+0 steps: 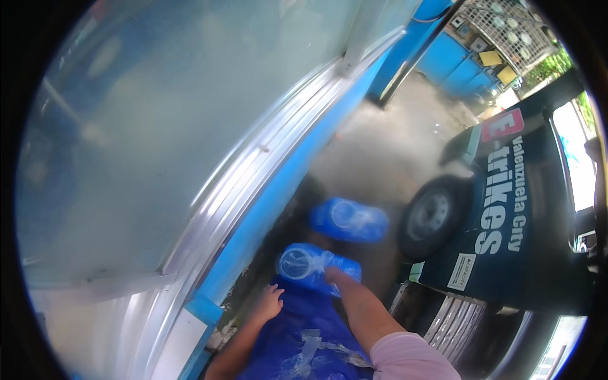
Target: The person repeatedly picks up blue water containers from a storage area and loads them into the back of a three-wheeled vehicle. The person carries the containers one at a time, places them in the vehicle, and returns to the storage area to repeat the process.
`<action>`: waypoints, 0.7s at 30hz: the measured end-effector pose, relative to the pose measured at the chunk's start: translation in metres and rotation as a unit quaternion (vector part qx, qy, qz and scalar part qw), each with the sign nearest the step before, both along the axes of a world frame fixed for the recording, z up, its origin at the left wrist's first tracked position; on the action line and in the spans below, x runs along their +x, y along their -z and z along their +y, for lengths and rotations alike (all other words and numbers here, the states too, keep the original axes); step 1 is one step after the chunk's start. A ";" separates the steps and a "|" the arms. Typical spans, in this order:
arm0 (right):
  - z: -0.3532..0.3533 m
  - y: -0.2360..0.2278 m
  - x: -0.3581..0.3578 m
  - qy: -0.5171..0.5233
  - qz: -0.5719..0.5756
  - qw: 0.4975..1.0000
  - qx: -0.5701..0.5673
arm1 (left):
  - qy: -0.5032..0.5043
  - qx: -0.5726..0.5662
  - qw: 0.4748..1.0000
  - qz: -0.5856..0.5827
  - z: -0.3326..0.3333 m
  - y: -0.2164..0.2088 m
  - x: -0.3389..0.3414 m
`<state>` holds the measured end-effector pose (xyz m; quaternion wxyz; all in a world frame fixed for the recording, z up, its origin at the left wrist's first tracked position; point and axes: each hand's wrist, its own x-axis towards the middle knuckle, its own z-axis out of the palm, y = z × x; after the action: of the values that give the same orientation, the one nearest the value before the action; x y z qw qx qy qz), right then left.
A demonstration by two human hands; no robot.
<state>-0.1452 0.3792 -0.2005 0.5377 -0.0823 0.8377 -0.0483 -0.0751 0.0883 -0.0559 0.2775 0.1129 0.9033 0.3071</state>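
A blue water container (349,265) with clear plastic over its round cap stands in front of me. My right hand (332,275) is closed at its top, next to the gathered plastic; the fingers are partly hidden. My left hand (272,302) holds nothing, its fingers apart, just left of a darker blue thing (288,323). Torn strips of clear plastic (310,351) lie on that darker blue thing, whose kind I cannot make out. A second blue container (370,223), also with clear plastic on top, stands on the ground farther ahead.
Along the left runs a glass panel (158,126) with a metal frame above a blue wall (253,218). A dark vehicle (538,209) with a wheel (436,212) stands close on the right. Concrete ground (380,149) stretches ahead toward a blue partition (453,60).
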 end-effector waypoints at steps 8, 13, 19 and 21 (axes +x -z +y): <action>0.044 0.048 -0.014 0.072 0.075 0.994 -0.040 | 0.033 0.001 0.999 0.037 0.023 0.047 -0.035; 0.096 0.062 -0.026 0.031 0.009 0.999 -0.002 | 0.097 -0.009 0.995 -0.010 0.050 0.073 -0.039; 0.113 0.051 -0.023 0.067 0.009 0.998 -0.013 | 0.121 -0.035 0.990 -0.064 0.076 0.079 -0.031; 0.112 0.047 -0.019 0.083 0.006 0.997 -0.003 | 0.120 -0.039 0.989 -0.074 0.085 0.075 -0.027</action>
<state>-0.1644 0.4911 -0.2478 0.5264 -0.0146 0.8448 -0.0949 -0.1016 0.1729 -0.1309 0.3829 0.1863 0.8715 0.2434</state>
